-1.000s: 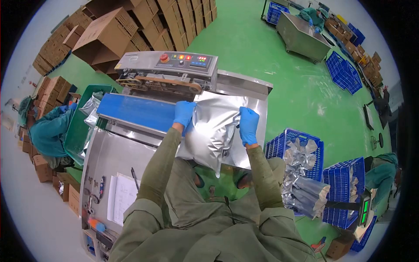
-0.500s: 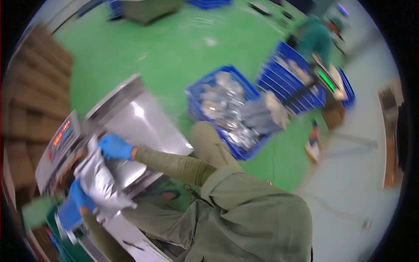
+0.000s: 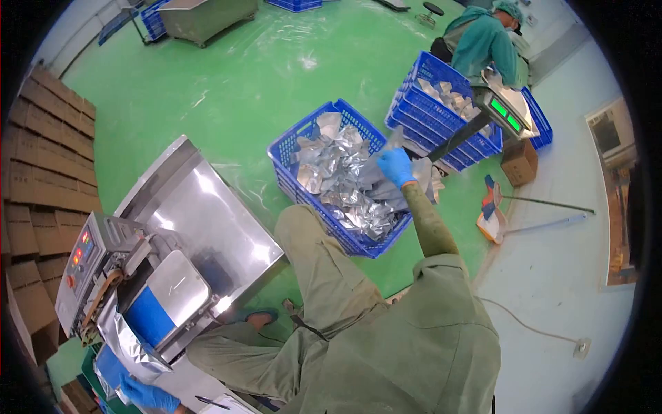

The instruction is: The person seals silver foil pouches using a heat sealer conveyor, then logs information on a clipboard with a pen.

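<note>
My right hand (image 3: 395,166), in a blue glove, reaches over the near right side of a blue crate (image 3: 289,181) full of silver foil pouches (image 3: 345,152). Its fingers are closed on a greyish pouch (image 3: 376,183). At the lower left my left hand (image 3: 148,395), also gloved in blue, has its fingers stretched out beside a green bin. Just above it, a foil pouch (image 3: 132,345) lies along the sealing machine (image 3: 89,259), next to a blue and silver plate (image 3: 181,293). The pouch's upper end is at the machine's edge.
A steel tray (image 3: 200,207) adjoins the machine. Cartons (image 3: 52,148) are stacked at left. At upper right a person in green (image 3: 483,45) bends by stacked blue crates (image 3: 431,124) and a scale display (image 3: 507,114). A pen (image 3: 212,402) lies at the bottom.
My right hand has left the foil pouch at the machine and moved right to the crate. My left hand has moved down, away from the pouch. The view is sharper.
</note>
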